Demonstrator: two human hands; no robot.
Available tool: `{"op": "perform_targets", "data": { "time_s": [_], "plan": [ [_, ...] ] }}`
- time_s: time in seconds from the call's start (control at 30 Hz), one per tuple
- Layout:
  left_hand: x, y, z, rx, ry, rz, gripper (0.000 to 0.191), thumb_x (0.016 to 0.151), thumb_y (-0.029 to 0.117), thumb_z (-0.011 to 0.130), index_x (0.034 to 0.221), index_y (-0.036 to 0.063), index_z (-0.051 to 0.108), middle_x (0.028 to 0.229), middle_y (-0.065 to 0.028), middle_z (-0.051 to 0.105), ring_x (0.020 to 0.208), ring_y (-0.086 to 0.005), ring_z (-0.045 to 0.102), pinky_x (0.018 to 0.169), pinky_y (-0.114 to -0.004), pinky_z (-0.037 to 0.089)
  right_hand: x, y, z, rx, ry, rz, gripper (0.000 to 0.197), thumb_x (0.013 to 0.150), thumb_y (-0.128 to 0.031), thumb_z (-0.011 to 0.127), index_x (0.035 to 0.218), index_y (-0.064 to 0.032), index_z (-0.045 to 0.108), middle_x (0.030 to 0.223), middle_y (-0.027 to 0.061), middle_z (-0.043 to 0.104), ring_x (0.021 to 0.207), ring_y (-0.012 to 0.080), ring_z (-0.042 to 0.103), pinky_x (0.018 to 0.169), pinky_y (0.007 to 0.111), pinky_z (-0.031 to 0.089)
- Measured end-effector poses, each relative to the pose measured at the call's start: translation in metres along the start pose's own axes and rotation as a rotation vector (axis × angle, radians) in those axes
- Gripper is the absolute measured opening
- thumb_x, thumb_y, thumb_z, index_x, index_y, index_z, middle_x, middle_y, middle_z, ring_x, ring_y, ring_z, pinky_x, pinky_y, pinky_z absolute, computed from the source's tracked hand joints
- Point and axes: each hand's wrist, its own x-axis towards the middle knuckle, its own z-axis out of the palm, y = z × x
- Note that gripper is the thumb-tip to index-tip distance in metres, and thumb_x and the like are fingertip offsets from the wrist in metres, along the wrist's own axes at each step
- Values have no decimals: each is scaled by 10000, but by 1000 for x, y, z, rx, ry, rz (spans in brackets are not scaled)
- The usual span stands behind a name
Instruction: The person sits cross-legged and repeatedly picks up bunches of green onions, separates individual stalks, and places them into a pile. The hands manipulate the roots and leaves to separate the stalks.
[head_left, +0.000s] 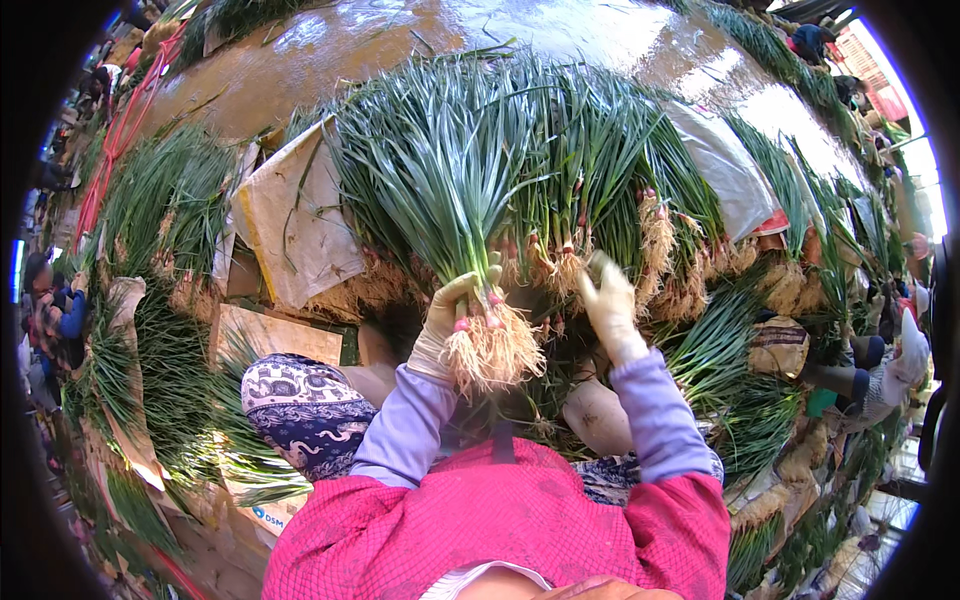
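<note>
My left hand (434, 337), in a pale rubber glove, grips a bunch of spring onions (494, 346) just above its pinkish bulbs. The pale roots hang towards me, and the long green leaves fan away over the heap. To the right, my gloved right hand (613, 309) is blurred by motion. Its thumb and fingers look apart, with nothing visible between them. It is beside the roots of other spring onions (565, 271) along the near edge of a broad heap of spring onions (600, 142). Whether it touches those roots cannot be made out.
A pale woven sack (306, 225) lies left of the heap, a white sheet (716, 169) right of it. A flattened cardboard piece (274, 334) is near my left knee. More spring onions (739, 330) lie at the right. Beyond is wet floor (450, 26). A person (56, 307) sits far left.
</note>
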Motion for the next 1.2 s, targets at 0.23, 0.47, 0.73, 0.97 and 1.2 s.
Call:
{"op": "perform_targets", "data": {
  "time_s": [0.23, 0.47, 0.73, 0.97, 1.2],
  "plan": [
    [-17, -6, 47, -156, -80, 254, 248, 929, 132, 655, 1169, 106, 597, 943, 18, 667, 799, -137, 523, 783, -302, 466, 98, -95, 43, 72, -5, 335, 447, 822, -334, 698, 1157, -70, 563, 913, 111, 712, 804, 264, 699, 745, 396, 534],
    [-17, -14, 49, -71, -199, 346, 271, 844, 165, 746, 1073, 155, 603, 1044, 30, 677, 863, -156, 538, 833, -327, 504, 41, -116, 30, 270, -139, 162, 582, 843, -338, 728, 1298, -24, 549, 1066, 186, 698, 984, 337, 682, 874, 404, 519],
    [-5, -2, -24, -134, 61, 180, 372, 850, 95, 697, 1208, 15, 632, 1221, -168, 645, 918, -290, 660, 867, -415, 571, 14, -52, 6, 302, 261, 277, 594, 964, -192, 671, 1486, -74, 416, 1132, 99, 597, 910, 151, 585, 774, 286, 515],
    [-7, -3, -28, -60, 61, 10, 452, 919, 155, 640, 1348, 71, 527, 1035, -63, 588, 981, -267, 576, 802, -513, 547, 57, -100, 14, -289, 134, -137, 284, 860, -349, 712, 943, -78, 692, 903, 103, 685, 822, 263, 654, 776, 417, 467],
    [-11, 0, 22, 220, 143, 150, 377, 906, 187, 636, 1248, 35, 590, 1191, -145, 627, 897, -242, 642, 782, -390, 575, 35, -128, -8, -209, 420, -248, 296, 826, -273, 768, 1096, -167, 707, 898, 27, 649, 873, 208, 604, 825, 401, 379]
  ]
}}
